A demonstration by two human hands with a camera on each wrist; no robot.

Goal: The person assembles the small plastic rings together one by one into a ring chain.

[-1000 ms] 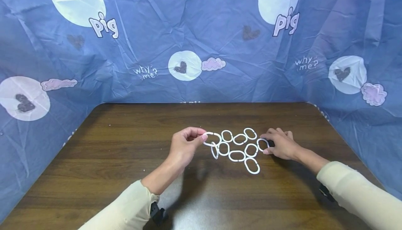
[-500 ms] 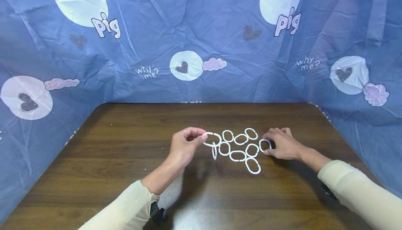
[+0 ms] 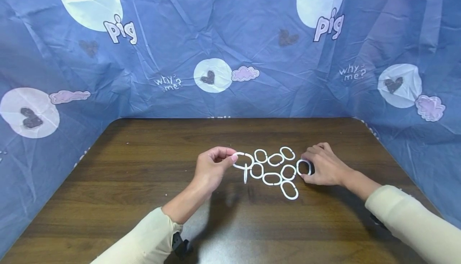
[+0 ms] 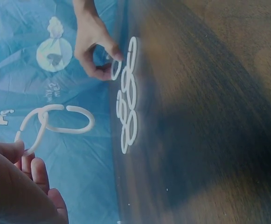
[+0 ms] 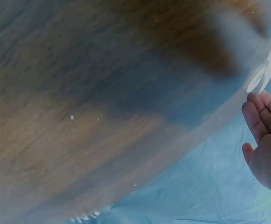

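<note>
My left hand (image 3: 212,170) pinches one end of a white plastic oval ring (image 3: 241,168) with a small gap in its side. A second white ring (image 4: 65,131) is linked through it and hangs down, seen edge-on in the head view. At the right end of the loose group, my right hand (image 3: 325,166) grips another white ring (image 3: 298,168) between thumb and fingers. In the right wrist view the right hand (image 5: 268,144) is partly cut off by the frame edge, and its ring is hard to make out.
Several loose white rings (image 3: 272,184) lie flat and close together between the hands on the brown wooden table (image 3: 230,232). A blue printed cloth (image 3: 230,23) stands behind the table and along both sides.
My right hand has shifted slightly right with its ring, and its thumb sits lower on it. The ring hanging from the left hand's ring has turned edge-on. The left hand stays put.
</note>
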